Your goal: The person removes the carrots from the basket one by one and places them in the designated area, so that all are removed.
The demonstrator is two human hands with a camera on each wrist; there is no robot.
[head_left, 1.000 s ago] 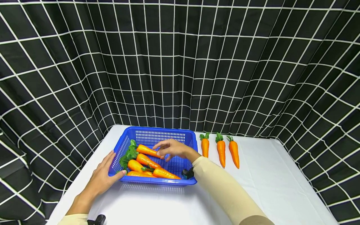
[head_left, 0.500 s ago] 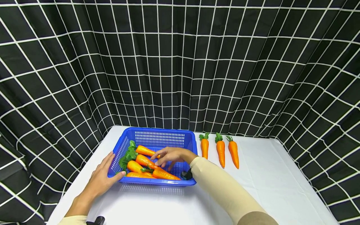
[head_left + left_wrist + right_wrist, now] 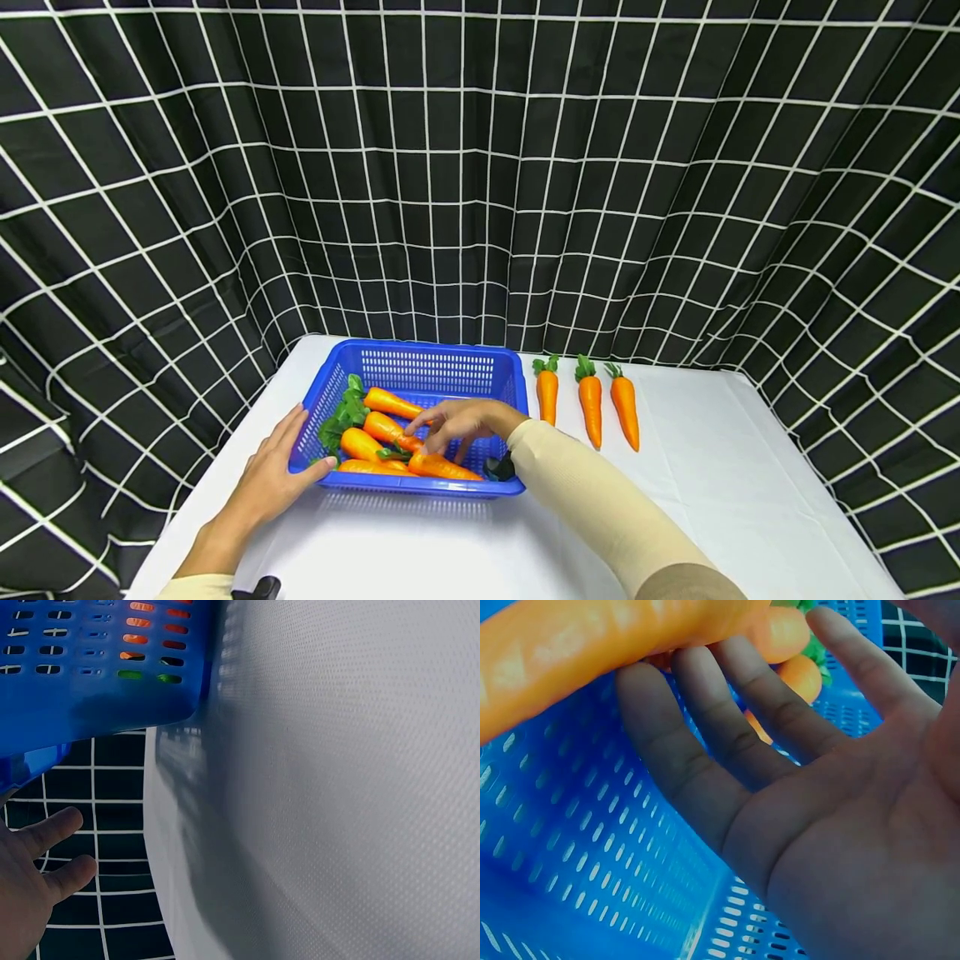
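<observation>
A blue plastic basket (image 3: 517, 392) holds several orange carrots with green tops, most lying at its left side. My right hand (image 3: 468, 419) is down inside it, palm facing down, over the front carrot (image 3: 450, 467). In the right wrist view, the right hand (image 3: 832, 802) has its fingers spread and nearly straight, fingertips at the side of a large carrot (image 3: 607, 645). Whether they press on it I cannot tell. My left hand (image 3: 266, 475) rests at the basket's left rim, fingers extended, thumb at the front left corner. Only part of the left hand (image 3: 37, 877) shows in its wrist view.
Three carrots lie side by side on the white table right of the basket: a left one (image 3: 547, 396), a middle one (image 3: 590, 408) and a right one (image 3: 625, 411). A black curtain (image 3: 420, 167) with white grid lines surrounds the table's back and sides.
My right hand has moved lower and toward the basket's front, from beside the back carrot to the front carrot. The left hand stays at the rim.
</observation>
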